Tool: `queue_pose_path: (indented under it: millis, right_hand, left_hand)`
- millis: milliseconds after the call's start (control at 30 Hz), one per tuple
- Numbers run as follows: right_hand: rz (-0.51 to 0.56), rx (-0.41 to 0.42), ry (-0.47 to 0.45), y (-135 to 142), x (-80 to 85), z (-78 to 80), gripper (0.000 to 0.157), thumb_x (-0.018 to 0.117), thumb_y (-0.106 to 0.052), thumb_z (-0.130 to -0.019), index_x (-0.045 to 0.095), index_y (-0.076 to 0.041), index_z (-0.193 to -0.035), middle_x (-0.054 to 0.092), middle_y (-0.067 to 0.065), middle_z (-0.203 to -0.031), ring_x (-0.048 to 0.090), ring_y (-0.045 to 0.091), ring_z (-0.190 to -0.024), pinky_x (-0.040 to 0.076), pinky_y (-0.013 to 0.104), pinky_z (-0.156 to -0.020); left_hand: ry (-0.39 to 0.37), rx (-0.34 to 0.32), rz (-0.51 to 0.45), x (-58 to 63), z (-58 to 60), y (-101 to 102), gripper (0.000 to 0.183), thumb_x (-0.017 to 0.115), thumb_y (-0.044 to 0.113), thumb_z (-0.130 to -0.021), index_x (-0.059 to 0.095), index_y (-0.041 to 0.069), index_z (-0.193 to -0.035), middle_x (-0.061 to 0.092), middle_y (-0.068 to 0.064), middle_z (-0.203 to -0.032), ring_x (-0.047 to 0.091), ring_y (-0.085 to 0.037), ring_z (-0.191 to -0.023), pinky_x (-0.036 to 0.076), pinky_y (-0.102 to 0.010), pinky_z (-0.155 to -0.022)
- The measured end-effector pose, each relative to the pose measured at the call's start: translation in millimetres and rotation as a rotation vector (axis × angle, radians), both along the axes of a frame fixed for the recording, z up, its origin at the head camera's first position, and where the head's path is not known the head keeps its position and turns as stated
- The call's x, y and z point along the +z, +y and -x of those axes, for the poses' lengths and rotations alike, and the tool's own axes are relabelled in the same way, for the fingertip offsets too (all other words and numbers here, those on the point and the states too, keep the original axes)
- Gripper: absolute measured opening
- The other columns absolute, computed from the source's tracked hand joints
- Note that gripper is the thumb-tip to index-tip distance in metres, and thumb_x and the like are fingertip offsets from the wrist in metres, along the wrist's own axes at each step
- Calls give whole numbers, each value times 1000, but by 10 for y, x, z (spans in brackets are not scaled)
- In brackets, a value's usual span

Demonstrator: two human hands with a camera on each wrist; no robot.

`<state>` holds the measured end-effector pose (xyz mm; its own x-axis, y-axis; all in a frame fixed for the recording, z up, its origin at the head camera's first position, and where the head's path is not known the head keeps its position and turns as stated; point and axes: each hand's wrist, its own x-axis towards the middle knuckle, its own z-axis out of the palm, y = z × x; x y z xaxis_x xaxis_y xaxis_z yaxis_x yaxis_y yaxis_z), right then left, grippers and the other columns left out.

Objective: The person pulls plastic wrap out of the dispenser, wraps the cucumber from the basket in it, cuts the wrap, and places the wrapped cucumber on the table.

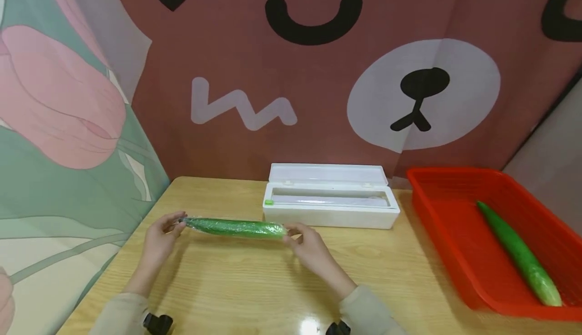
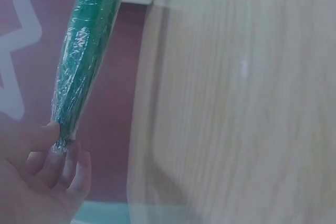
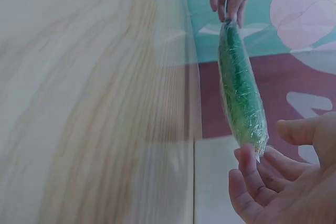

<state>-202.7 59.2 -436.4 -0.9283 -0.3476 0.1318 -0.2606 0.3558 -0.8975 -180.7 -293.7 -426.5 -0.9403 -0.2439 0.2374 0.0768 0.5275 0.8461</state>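
A green cucumber [image 1: 236, 228] in clear plastic film is held level above the table. My left hand [image 1: 160, 241] pinches the gathered film at its left, darker tip; the left wrist view shows thumb and fingers closed on that wrapped end [image 2: 65, 129]. At the paler end, the fingertips of my right hand [image 3: 294, 182] touch the film, while the thumb stands apart from the cucumber. Behind my right hand is a white cling film box [image 1: 329, 219], lid raised, with a film roll [image 1: 327, 201] inside.
On the right stands a red plastic basket [image 1: 447, 254] with another cucumber [image 1: 518, 251] lying in it, showing no clear sign of film. The wooden table [image 1: 245, 284] meets a printed cloth backdrop [image 1: 218, 148] at its back edge.
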Motion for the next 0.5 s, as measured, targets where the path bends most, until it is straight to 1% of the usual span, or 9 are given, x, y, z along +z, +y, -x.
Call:
queue_pose_path:
  millis: [100, 200, 267, 300, 333, 367, 433, 467, 500]
  right_hand:
    - [-7, 3, -26, -107, 50, 18, 36, 66, -15, -96, 62, 2, -127, 66, 16, -111, 62, 22, -80, 51, 28, -60]
    - [-24, 28, -62, -262, 85, 23, 39, 66, -16, -96, 60, 2, -130, 65, 16, -114, 61, 19, -77, 51, 28, -58]
    - [-36, 50, -83, -375, 89, 18, 42, 67, -16, -96, 58, 2, -132, 65, 16, -116, 60, 15, -76, 51, 27, -58]
    - [-38, 61, -94, -426, 94, 12, 43, 66, -17, -96, 57, 3, -133, 64, 17, -117, 60, 15, -74, 51, 27, -57]
    - [-40, 68, -97, -475, 95, 9, 43, 66, -16, -96, 57, 3, -134, 64, 17, -118, 59, 13, -73, 51, 27, -57]
    - [-46, 72, -96, -523, 96, 8, 43, 66, -15, -96, 56, 3, -134, 63, 17, -118, 59, 12, -73, 51, 27, -57]
    - [-49, 73, -94, -608, 114, 10, 44, 66, -14, -96, 56, 3, -135, 63, 17, -119, 59, 11, -73, 51, 26, -59]
    - [-56, 73, -86, -646, 123, 14, 44, 66, -14, -96, 56, 3, -135, 63, 17, -120, 59, 11, -75, 52, 26, -62]
    - [-62, 72, -82, -681, 138, 18, 44, 65, -14, -96, 56, 3, -135, 63, 17, -120, 59, 11, -76, 52, 27, -64]
  left_hand:
    - [-5, 11, -19, -48, 31, -100, 34, 58, 3, -100, 55, -14, -129, 58, -30, -129, 50, 19, -88, 49, -11, -74]
    - [-16, 31, -38, -84, 22, -251, 36, 58, 3, -100, 53, -16, -130, 68, -4, -118, 51, 21, -86, 51, -12, -73]
    - [-31, 44, -40, -100, 2, -351, 37, 57, 3, -100, 52, -17, -129, 65, 15, -108, 50, 21, -85, 52, -13, -72]
    - [-44, 49, -35, -106, -7, -395, 37, 57, 4, -100, 51, -18, -129, 63, 20, -106, 50, 22, -84, 52, -13, -72]
    - [-65, 53, -27, -111, -17, -432, 38, 57, 6, -100, 51, -18, -130, 63, 19, -107, 50, 22, -83, 52, -14, -71]
    - [-88, 51, -17, -114, -20, -465, 40, 56, 8, -101, 49, -18, -131, 66, 13, -111, 50, 21, -82, 52, -14, -71]
    - [-133, 52, 1, -110, -15, -515, 44, 55, 12, -103, 47, -17, -134, 64, -10, -126, 49, 20, -82, 51, -13, -71]
    - [-154, 55, 11, -107, -9, -538, 46, 54, 15, -103, 46, -16, -136, 59, -21, -132, 50, 19, -82, 50, -13, -71]
    - [-179, 53, 17, -99, -3, -560, 48, 53, 17, -104, 44, -15, -138, 49, -31, -139, 56, 11, -88, 49, -11, -71]
